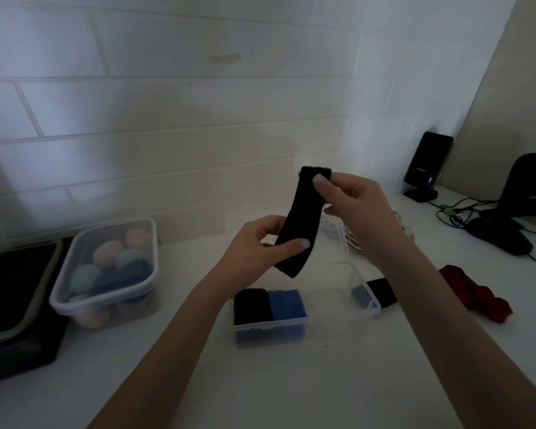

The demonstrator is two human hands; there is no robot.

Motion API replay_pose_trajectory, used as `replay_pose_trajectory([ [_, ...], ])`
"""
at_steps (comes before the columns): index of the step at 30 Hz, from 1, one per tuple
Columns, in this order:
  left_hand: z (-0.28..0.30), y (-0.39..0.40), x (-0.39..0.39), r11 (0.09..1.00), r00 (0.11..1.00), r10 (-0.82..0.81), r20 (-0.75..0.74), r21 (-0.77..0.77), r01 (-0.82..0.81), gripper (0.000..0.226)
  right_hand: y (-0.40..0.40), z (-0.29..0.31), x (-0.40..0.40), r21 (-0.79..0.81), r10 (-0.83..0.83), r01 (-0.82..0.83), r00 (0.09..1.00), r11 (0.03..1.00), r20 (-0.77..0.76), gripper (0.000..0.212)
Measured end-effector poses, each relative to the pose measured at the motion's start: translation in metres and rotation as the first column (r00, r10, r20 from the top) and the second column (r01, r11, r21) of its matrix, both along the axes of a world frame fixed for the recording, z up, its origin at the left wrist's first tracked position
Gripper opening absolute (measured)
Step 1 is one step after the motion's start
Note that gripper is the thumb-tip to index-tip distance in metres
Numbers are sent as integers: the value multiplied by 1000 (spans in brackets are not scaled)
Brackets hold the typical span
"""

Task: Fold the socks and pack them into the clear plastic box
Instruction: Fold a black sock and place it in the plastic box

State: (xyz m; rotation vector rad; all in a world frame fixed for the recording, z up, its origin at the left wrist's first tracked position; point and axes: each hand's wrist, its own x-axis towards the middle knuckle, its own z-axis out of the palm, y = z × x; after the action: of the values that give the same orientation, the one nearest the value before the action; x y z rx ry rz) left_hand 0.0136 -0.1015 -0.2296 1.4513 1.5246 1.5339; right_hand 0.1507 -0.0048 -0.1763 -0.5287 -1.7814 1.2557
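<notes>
A black sock [300,221] is held stretched in the air above the white counter. My right hand [350,196] pinches its top end and my left hand [260,246] pinches its lower end. Below them stands the clear plastic box [270,328] with a folded black sock [251,306] and a folded blue sock [287,305] side by side inside. A red sock [474,292] lies on the counter to the right, and another black sock [382,292] lies partly under a clear lid [365,298].
A lidded clear container [106,274] of pastel balls stands at the left, beside a dark case [16,305]. At the back right are a black speaker [426,165], a black stand [508,218] and cables [455,212]. A tiled wall rises behind the counter.
</notes>
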Motion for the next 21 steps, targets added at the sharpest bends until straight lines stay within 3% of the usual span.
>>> replay_pose_trajectory([
  [2, 0, -1, 1, 998, 994, -60, 95, -9, 61, 33, 0, -1, 0, -7, 55, -55, 998, 998, 36, 14],
  [4, 0, -3, 4, 990, 972, -140, 190, 6, 141, 37, -2, -2, -1, -14, 77, -76, 996, 997, 45, 14],
  [12, 3, -7, 11, 988, 979, -151, 136, 5, 152, 35, -8, -6, -6, -16, 82, -82, 997, 997, 2, 8],
  [21, 2, -6, 9, 999, 979, -50, 197, 12, 48, 41, -3, -5, -5, -204, -4, -3, 999, 979, -37, 33],
])
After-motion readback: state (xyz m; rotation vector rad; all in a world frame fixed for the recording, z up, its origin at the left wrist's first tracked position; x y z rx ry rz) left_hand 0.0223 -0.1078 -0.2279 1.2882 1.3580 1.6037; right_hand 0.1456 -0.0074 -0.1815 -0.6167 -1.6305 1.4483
